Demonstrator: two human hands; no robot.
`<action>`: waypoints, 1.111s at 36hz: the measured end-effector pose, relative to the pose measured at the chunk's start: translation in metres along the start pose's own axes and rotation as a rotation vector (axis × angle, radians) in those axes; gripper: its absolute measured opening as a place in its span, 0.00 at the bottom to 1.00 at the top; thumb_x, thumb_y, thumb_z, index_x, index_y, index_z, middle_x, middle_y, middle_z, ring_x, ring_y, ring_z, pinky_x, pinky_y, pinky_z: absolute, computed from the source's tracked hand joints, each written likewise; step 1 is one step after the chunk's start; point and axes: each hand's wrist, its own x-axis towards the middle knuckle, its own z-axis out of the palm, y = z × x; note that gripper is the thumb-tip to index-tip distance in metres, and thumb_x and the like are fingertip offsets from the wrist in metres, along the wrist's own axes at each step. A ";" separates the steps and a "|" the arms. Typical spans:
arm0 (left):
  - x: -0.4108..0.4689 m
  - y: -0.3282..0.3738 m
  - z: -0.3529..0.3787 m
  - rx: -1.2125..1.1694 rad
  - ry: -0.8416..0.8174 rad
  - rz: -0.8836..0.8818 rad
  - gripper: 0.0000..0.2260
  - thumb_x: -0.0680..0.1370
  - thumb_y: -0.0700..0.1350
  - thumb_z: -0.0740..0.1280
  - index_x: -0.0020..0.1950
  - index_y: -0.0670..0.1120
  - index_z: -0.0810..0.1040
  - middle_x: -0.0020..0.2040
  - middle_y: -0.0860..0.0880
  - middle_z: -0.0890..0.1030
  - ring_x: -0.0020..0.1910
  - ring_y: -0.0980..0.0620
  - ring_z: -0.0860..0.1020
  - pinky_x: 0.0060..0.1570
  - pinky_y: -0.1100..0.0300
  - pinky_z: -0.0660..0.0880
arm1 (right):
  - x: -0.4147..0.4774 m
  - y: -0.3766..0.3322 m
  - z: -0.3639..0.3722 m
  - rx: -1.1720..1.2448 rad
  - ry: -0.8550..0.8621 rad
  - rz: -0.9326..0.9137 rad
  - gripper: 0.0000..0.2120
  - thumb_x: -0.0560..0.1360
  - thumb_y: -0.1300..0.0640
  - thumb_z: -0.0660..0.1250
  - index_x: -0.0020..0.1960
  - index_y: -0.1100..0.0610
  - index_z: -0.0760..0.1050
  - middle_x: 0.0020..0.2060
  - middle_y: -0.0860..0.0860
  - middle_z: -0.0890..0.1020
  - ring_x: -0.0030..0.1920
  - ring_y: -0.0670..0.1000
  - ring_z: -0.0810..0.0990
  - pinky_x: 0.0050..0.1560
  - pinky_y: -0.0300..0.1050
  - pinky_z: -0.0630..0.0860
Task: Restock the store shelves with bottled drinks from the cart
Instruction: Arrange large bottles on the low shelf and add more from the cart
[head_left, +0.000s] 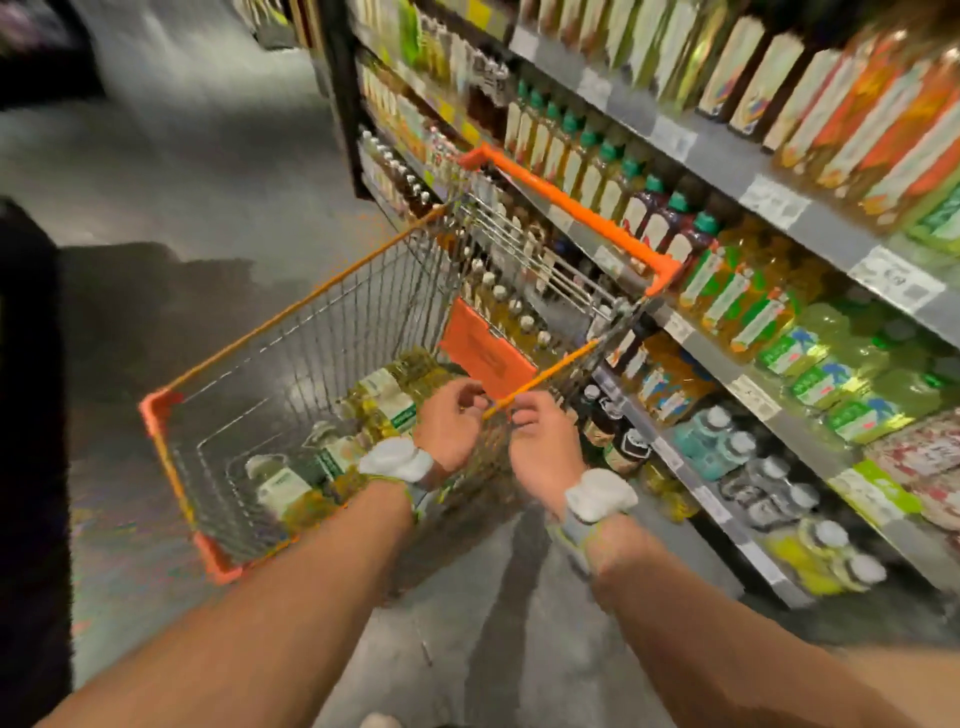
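Your left hand (449, 423) hangs inside the cart (291, 318), fingers loosely curled with nothing in them; your right hand (540, 441) curls just outside its edge, and blur hides whether it grips the cart. You look to be between picks, so next reach down for a bottle (387, 397), close round its body and lift it clear towards the shelves (698, 345) on your right. The bottles lie jumbled low in the cart, yellow-green with white-and-green labels
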 end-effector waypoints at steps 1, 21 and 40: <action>0.000 -0.003 -0.014 -0.006 0.015 -0.005 0.17 0.77 0.29 0.61 0.64 0.37 0.79 0.57 0.36 0.83 0.58 0.37 0.80 0.61 0.44 0.75 | -0.001 -0.013 0.009 0.023 -0.026 -0.002 0.20 0.73 0.71 0.61 0.63 0.60 0.73 0.46 0.51 0.77 0.49 0.56 0.78 0.54 0.50 0.74; 0.044 -0.124 -0.178 0.040 0.304 -0.199 0.17 0.80 0.36 0.63 0.68 0.47 0.76 0.54 0.48 0.81 0.47 0.49 0.78 0.44 0.62 0.71 | 0.064 -0.092 0.173 -0.018 -0.231 -0.044 0.19 0.75 0.70 0.61 0.64 0.59 0.72 0.48 0.51 0.76 0.48 0.50 0.75 0.44 0.33 0.69; 0.093 -0.205 -0.206 0.018 0.542 -0.539 0.20 0.81 0.36 0.62 0.73 0.43 0.73 0.60 0.43 0.81 0.59 0.43 0.78 0.54 0.61 0.69 | 0.159 -0.078 0.313 -0.285 -0.573 -0.088 0.20 0.73 0.63 0.62 0.65 0.53 0.72 0.52 0.50 0.78 0.51 0.54 0.78 0.49 0.43 0.74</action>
